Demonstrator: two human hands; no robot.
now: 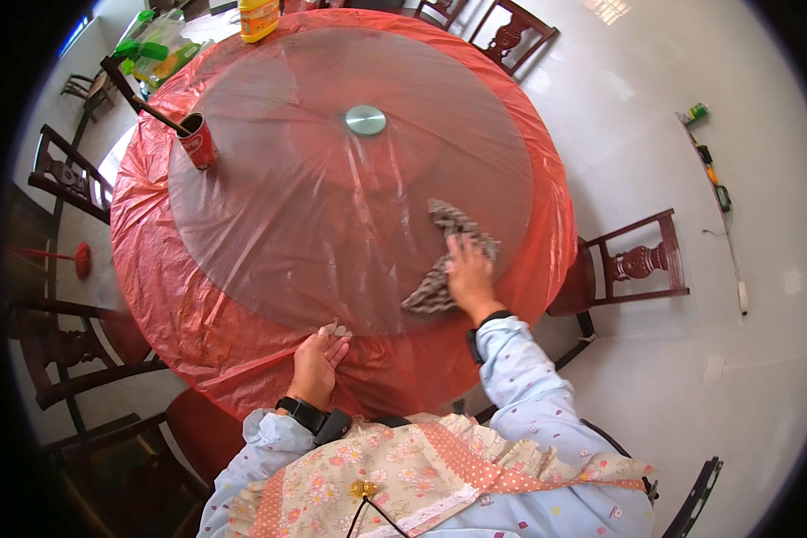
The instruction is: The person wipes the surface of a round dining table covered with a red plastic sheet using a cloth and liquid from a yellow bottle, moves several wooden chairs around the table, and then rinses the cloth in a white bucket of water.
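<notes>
My right hand (pixel 471 274) lies with spread fingers on a checked cloth (pixel 437 289), on the right front part of a round glass turntable (pixel 276 222). The cloth is bunched and partly under the palm. At the turntable's front edge my left hand (pixel 319 360) is turned partly palm up, its fingertips at a small pale object that I cannot identify. A red plastic tablecloth (pixel 181 316) covers the round table around and under the turntable. At the turntable's middle is a round metallic disc (pixel 365 120).
A red cup (pixel 199 144) with a stick in it stands at the turntable's left edge. A yellow bottle (pixel 259 20) is at the table's far edge. Wooden chairs (pixel 639 262) surround the table. Green-capped plastic containers (pixel 155 50) are at the back left.
</notes>
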